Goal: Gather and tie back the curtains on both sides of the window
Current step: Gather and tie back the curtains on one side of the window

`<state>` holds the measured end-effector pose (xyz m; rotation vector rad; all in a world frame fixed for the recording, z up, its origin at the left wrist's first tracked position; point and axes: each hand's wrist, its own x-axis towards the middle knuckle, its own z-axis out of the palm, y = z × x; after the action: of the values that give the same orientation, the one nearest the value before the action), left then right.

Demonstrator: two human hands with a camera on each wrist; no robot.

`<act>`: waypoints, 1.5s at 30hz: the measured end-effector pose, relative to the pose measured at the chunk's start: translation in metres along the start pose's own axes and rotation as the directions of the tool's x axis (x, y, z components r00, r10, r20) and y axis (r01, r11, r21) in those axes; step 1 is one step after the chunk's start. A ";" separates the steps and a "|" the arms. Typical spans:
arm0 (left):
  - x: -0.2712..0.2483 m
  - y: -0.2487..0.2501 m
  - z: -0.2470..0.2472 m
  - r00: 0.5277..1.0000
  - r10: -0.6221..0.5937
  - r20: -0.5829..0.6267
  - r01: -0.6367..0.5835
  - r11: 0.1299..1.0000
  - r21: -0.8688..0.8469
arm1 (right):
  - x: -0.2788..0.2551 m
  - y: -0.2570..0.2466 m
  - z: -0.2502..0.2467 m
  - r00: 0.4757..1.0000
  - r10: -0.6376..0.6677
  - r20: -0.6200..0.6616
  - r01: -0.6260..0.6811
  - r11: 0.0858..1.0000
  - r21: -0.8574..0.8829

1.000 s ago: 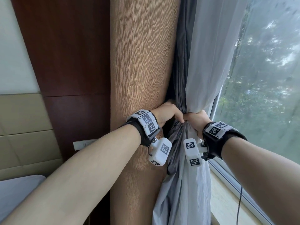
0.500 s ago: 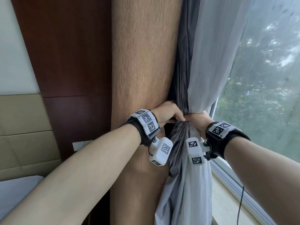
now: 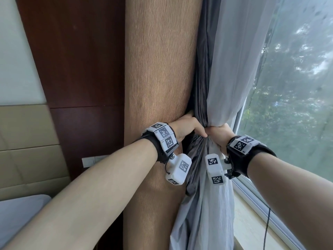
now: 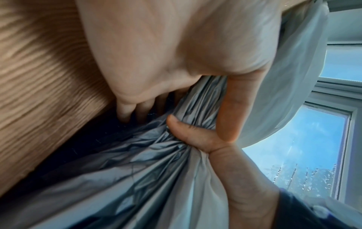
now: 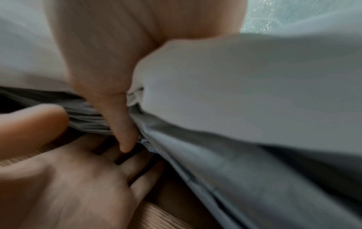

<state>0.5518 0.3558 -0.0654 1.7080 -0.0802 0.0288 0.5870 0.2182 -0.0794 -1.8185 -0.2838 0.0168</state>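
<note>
A dark grey curtain (image 3: 202,83) and a white sheer curtain (image 3: 234,60) hang bunched together beside a brown ribbed drape (image 3: 158,87). My left hand (image 3: 189,126) grips the gathered waist from the left. In the left wrist view its thumb (image 4: 228,108) lies across the front of the grey folds (image 4: 156,162) and its fingers (image 4: 125,113) reach behind them. My right hand (image 3: 217,135) grips the same waist from the right, touching the left hand. In the blurred right wrist view a finger (image 5: 123,124) of my right hand digs into the grey cloth (image 5: 235,162).
The window glass (image 3: 292,87) is right of the curtains, with a pale sill (image 3: 252,224) below and a thin black cable (image 3: 266,230) hanging over it. A dark wood wall panel (image 3: 81,60), a white switch plate (image 3: 90,160), a padded headboard (image 3: 27,141) and a bed corner (image 3: 19,210) are to the left.
Both hands stay clamped on the gathered curtains at the same spot. Only the right wrist has shifted slightly.
</note>
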 end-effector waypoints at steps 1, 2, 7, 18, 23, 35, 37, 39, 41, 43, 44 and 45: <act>0.001 -0.001 0.000 1.000 -0.002 0.005 0.002 1.000 -0.002 | 0.000 0.001 0.000 1.000 -0.008 -0.002 0.008 1.000 0.003; 0.001 -0.002 0.000 1.000 -0.004 0.002 0.004 1.000 -0.002 | 0.001 0.001 0.000 1.000 -0.015 -0.003 0.015 1.000 0.007; 0.010 -0.009 -0.001 0.998 -0.015 -0.055 0.016 1.000 0.024 | 0.008 0.005 0.000 0.998 -0.059 0.037 0.061 0.997 -0.043; 0.004 0.007 0.001 0.995 0.086 -0.054 -0.088 0.996 -0.032 | 0.014 0.007 0.000 0.996 -0.070 0.049 0.071 0.997 -0.016; 0.003 0.009 0.004 0.993 0.073 -0.096 -0.080 0.995 -0.063 | 0.016 0.008 0.004 0.995 -0.101 0.020 0.101 0.994 -0.033; 0.004 0.004 0.002 0.993 0.083 -0.083 -0.093 0.989 -0.118 | 0.021 0.016 0.003 0.996 -0.082 0.026 0.080 0.993 0.085; 0.005 0.002 0.003 0.996 0.061 -0.062 -0.069 0.988 -0.135 | 0.020 0.015 0.000 0.992 -0.109 0.056 0.104 0.990 0.096; 0.006 0.001 0.004 0.998 0.040 -0.047 -0.046 0.988 -0.144 | 0.023 0.015 -0.002 0.992 -0.109 0.064 0.105 0.993 0.062; 0.008 0.001 0.003 0.998 0.027 -0.058 -0.033 0.993 -0.112 | 0.026 0.015 -0.003 0.996 -0.080 0.047 0.078 0.996 0.038; 0.010 0.000 0.001 0.997 0.008 -0.079 -0.014 0.997 -0.072 | 0.026 0.014 -0.004 0.999 -0.049 0.017 0.048 0.998 0.047; 0.012 -0.001 0.000 0.996 0.003 -0.086 -0.008 0.998 -0.060 | 0.026 0.014 -0.005 0.999 -0.035 0.007 0.034 0.998 0.048; 0.014 -0.003 -0.002 0.995 -0.012 -0.094 0.007 0.999 -0.054 | 0.027 0.015 -0.006 1.000 -0.023 0.006 0.022 0.999 0.048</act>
<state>0.5656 0.3573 -0.0673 1.6511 -0.0022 0.0993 0.6167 0.2143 -0.0883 -1.7675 -0.3062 0.0139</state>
